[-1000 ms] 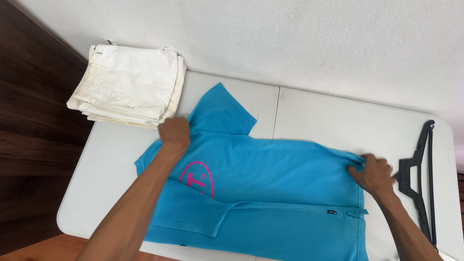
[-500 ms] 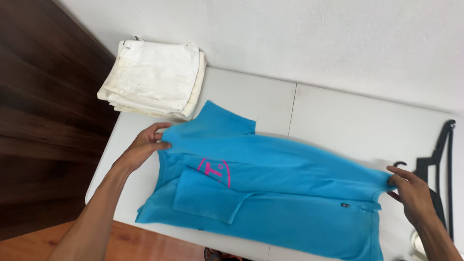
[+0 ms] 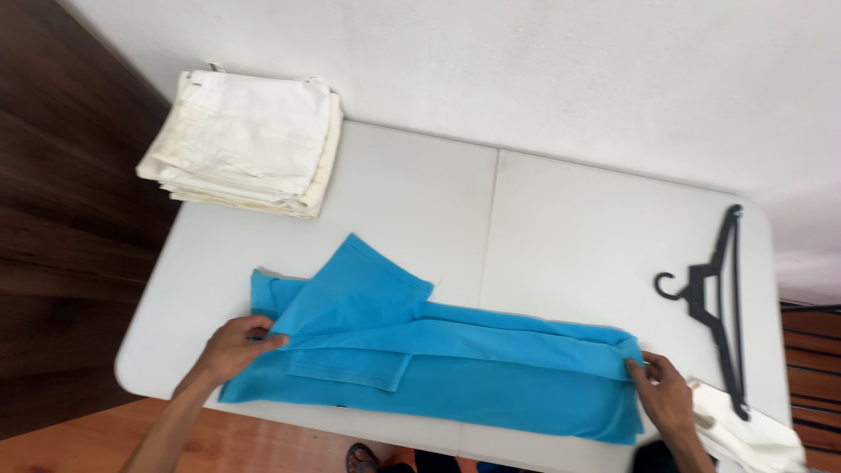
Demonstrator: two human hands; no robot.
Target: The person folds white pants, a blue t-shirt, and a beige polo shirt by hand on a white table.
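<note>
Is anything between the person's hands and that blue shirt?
Nothing visible. The left hand grips the blue shirt at one end and the right hand at the other. The hanger and the white stack lie apart from it.

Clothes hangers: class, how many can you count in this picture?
1. A black hanger lies flat on the white table near its right end, beyond the right hand. More could lie outside the picture.

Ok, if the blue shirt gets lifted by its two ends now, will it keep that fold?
Probably not. The blue shirt looks soft and floppy; it drapes flat on the table, so its middle would likely sag. The loose sleeve on top would probably flop open. It seems light: the left hand and right hand grip only its edges.
</note>
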